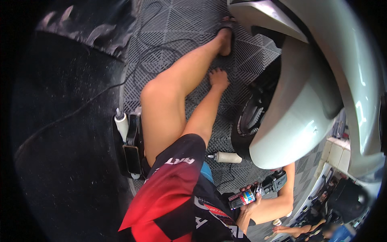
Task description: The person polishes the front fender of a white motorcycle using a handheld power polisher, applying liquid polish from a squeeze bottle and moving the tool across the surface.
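My right hand (pixel 252 201) grips a handheld polisher (pixel 269 186) around its body, which bears a colourful sticker. Its head points up to the lower edge of a glossy silver-white motorcycle front fender (pixel 290 133). The pad is mostly hidden there, so contact cannot be told. With its fingers spread, my left hand (pixel 219 78) rests on the grey grid floor (pixel 187 18), holding nothing. Under the fender shows the dark front wheel (pixel 246 127). A whitish squeeze bottle (pixel 229 157) lies on the floor between the wheel and my body.
A black caddy (pixel 118 157) at my left holds a white bottle (pixel 121 125) and a phone (pixel 132 158). Black cable (pixel 112 87) trails over the floor and a black surface (pixel 66 127). A person in blue (pixel 340 234) is at lower right.
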Action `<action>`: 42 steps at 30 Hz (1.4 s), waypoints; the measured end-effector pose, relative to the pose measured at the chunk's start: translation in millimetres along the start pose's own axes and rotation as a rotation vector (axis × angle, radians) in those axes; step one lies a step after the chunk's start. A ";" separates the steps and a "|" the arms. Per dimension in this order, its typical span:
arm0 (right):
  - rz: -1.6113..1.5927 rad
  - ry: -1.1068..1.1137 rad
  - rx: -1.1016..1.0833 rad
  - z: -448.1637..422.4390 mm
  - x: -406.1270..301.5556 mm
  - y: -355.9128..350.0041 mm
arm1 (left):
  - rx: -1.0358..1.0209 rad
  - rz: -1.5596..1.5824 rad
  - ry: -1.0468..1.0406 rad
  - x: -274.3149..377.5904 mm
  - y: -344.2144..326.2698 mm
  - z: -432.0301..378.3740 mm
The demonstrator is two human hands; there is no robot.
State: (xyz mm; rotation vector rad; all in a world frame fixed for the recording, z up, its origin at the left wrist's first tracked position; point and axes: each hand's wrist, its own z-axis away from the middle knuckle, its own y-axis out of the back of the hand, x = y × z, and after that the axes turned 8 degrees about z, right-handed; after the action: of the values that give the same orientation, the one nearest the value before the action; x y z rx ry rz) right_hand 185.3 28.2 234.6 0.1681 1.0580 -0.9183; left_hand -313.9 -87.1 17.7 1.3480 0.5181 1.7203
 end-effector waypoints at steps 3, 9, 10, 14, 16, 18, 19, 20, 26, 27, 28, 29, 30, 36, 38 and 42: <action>-0.043 -0.074 -0.032 1.8 -2.6 6.6 | 0.189 -0.075 -0.035 -11.7 -25.7 -3.5; -0.009 -0.123 -0.113 1.3 -5.8 10.6 | 0.291 0.118 -0.014 6.8 0.3 20.9; 0.023 -0.106 -0.016 1.3 -6.9 10.9 | 0.248 0.275 0.021 23.0 1.9 32.7; -0.033 -0.115 -0.177 -3.7 -4.6 -7.0 | 0.456 0.480 0.091 28.6 20.2 75.2; -0.027 -0.115 -0.174 -2.9 -6.0 -6.1 | 0.426 0.511 0.068 41.2 38.8 97.7; -0.029 -0.067 -0.119 1.4 -10.0 -6.9 | 0.324 0.536 0.050 62.6 57.7 112.2; -0.046 -0.083 -0.170 3.6 -4.1 -21.2 | 0.429 0.406 0.085 24.5 65.6 114.0; -0.007 -0.091 -0.180 2.6 -6.7 -22.9 | 0.395 0.597 0.148 27.7 72.0 124.4; 0.064 0.001 -0.105 -1.9 -9.7 -10.5 | 0.882 0.808 -0.382 61.6 167.3 208.7; 0.064 0.020 -0.100 -2.4 -8.7 -17.5 | 0.732 1.044 -0.350 66.2 194.6 237.5; 0.075 0.063 -0.101 -1.7 -12.4 -28.7 | 0.671 1.108 -0.443 78.0 216.0 267.6; 0.090 0.095 -0.098 0.7 -19.7 -38.5 | 0.620 1.116 -0.540 92.3 229.1 295.2; 0.137 0.136 -0.107 0.4 -28.7 -43.3 | 0.560 1.130 -0.629 105.7 241.0 321.6; 0.214 0.304 -0.285 8.7 -71.7 -87.9 | 0.381 0.774 -1.100 136.9 303.2 442.7; 0.366 0.390 -0.385 10.1 -98.9 -102.3 | 0.496 1.056 -1.235 155.8 286.5 442.3; 0.451 0.385 -0.418 12.9 -131.5 -147.4 | 0.771 1.273 -1.491 171.7 276.8 425.5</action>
State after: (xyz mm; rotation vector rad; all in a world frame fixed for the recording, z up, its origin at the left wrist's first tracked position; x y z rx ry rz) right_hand 65.7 2.9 390.3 0.2279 1.4697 -0.2477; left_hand -29.4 -172.1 463.8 3.3781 -0.8198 0.6110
